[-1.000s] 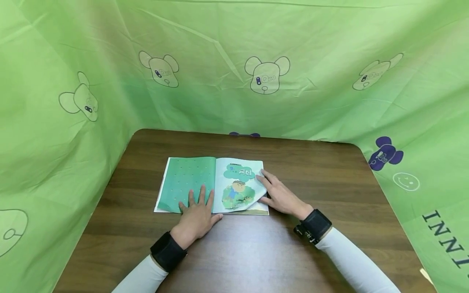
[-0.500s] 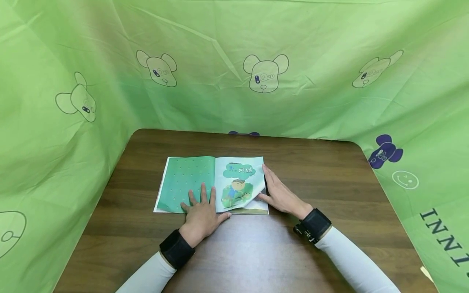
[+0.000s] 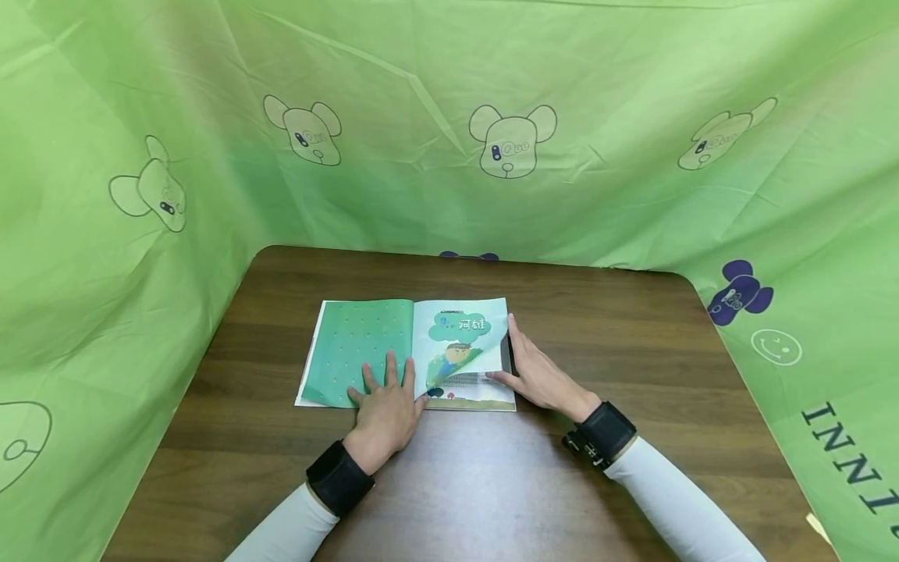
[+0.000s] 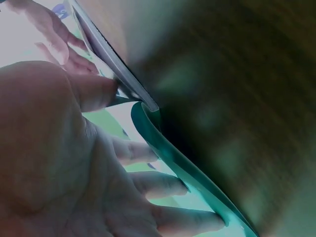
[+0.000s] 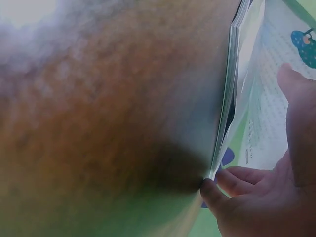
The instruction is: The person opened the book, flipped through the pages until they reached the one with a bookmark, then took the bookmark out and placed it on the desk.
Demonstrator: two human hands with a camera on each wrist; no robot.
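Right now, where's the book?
Head view: book slightly left of centre on the table, left hand on its green page, right hand at its right edge.

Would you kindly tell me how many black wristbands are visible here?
2: the left wristband, worn next to the left hand, and the right wristband, next to the right hand.

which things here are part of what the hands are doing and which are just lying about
In use:
open book
its right page, lower corner curled up
left hand, spread on the left page
right hand, at the book's right edge

Just around:
brown table
green cloth with animal-head prints
small pale item by the table's right edge, unclear
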